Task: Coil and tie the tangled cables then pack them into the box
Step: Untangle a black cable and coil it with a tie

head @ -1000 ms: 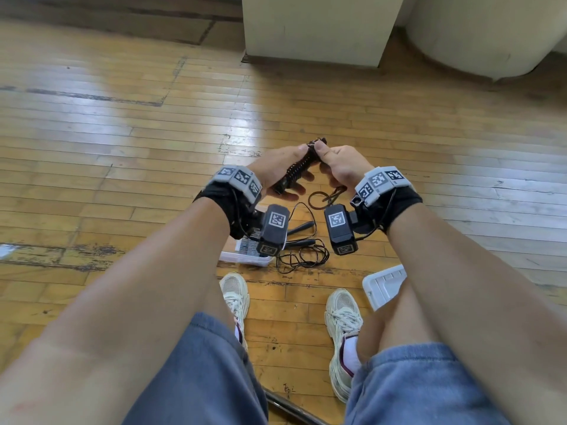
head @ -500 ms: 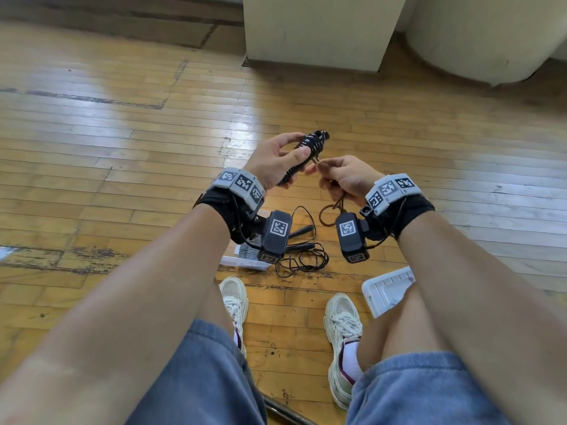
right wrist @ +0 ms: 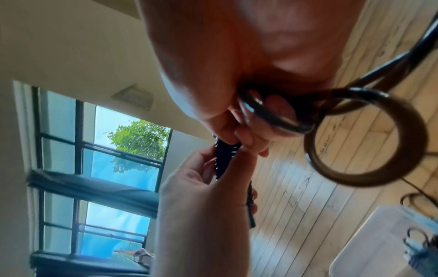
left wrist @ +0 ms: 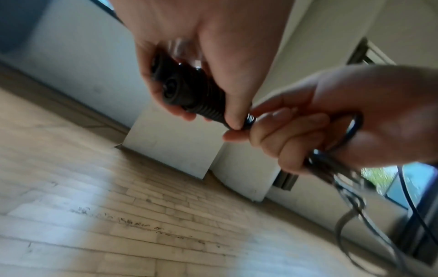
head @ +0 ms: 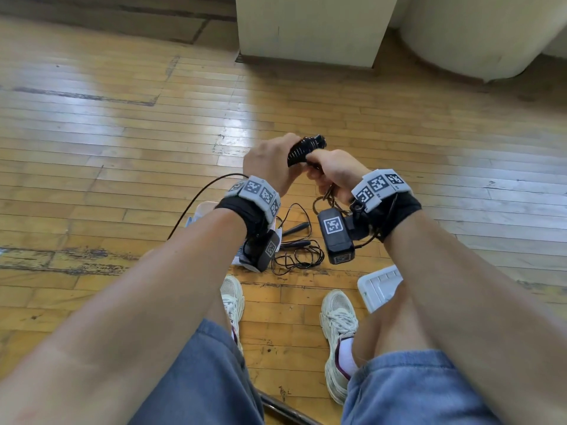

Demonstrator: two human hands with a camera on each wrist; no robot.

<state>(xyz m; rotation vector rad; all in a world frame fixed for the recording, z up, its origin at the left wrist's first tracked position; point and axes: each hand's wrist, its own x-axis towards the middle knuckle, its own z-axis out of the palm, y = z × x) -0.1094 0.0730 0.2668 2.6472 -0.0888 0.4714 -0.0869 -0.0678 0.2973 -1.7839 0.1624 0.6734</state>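
Note:
My left hand (head: 270, 161) grips a tightly wound black cable bundle (head: 302, 150) above the floor; in the left wrist view its fingers (left wrist: 166, 105) curl round the ribbed bundle (left wrist: 192, 93). Touching it from the right, my right hand (head: 334, 170) pinches the cable at the bundle's lower end. Loose loops of the same cable (head: 325, 199) hang below the right fist. The right wrist view has one loop (right wrist: 403, 116) close to the lens and the bundle (right wrist: 224, 157) between both hands. A tangle of thin black cables (head: 299, 250) lies on the floor under my wrists.
A white box (head: 201, 210) sits on the wooden floor, mostly hidden behind my left wrist. Its white lid (head: 379, 285) lies by my right knee. My two shoes (head: 337, 314) rest close below. Pale wall blocks (head: 310, 26) stand farther ahead.
My hands have closed together on the bundle. The left hand has turned its back toward the camera, and the right hand has risen to meet the bundle's end.

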